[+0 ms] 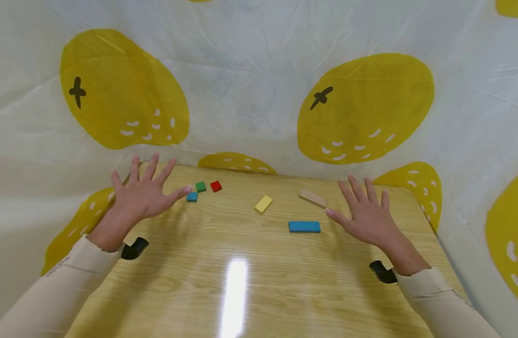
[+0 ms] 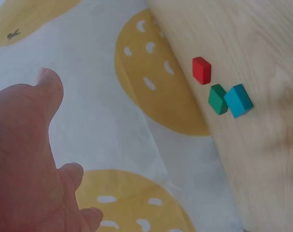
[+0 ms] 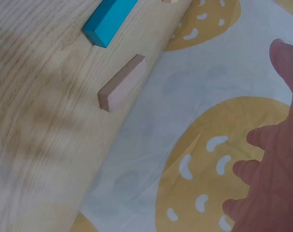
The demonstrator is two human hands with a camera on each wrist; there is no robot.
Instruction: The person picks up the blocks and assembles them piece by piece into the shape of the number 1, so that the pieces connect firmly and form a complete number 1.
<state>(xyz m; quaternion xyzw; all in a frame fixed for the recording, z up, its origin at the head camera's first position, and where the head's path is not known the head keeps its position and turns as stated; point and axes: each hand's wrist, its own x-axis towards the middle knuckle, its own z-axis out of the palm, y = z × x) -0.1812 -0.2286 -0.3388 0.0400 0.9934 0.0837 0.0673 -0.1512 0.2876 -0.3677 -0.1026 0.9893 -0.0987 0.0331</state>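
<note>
**A:** Hands first. Your left hand (image 1: 142,195) has a wide-open grip, all fingers spread and straight. It holds nothing. Your thumb tip is just beside the small blue block (image 1: 192,196), and I cannot tell if it touches.

**B:** And your right hand (image 1: 366,211) is spread the same way, palm down, holding nothing. Your thumb points at the long blue block (image 1: 304,226) and stops just short of it.

**A:** Where do the little blocks sit?

**B:** On the wooden surface (image 1: 242,281), near the far edge on your left. The green block (image 1: 201,186) is right next to the small blue one. The red block (image 1: 216,186) is just beside the green one, a little apart.

**A:** The yellow block (image 1: 263,204) lies flat near the middle. The plain wood block (image 1: 313,198) lies flat near your right fingers, past the long blue one.

**B:** Any words to read?

**A:** No words on the blocks that you can read. Your left sleeve (image 1: 60,281) has a small dark mark, too tiny to make out.

**B:** What do things look like?

**A:** The surface is pale wood with wavy grain, shiny, with a bright streak of light. The blocks are painted and have flat faces and sharp corners. The cloth (image 1: 250,94) behind is thin, white and wrinkled, with big yellow fruit shapes on it.
</note>
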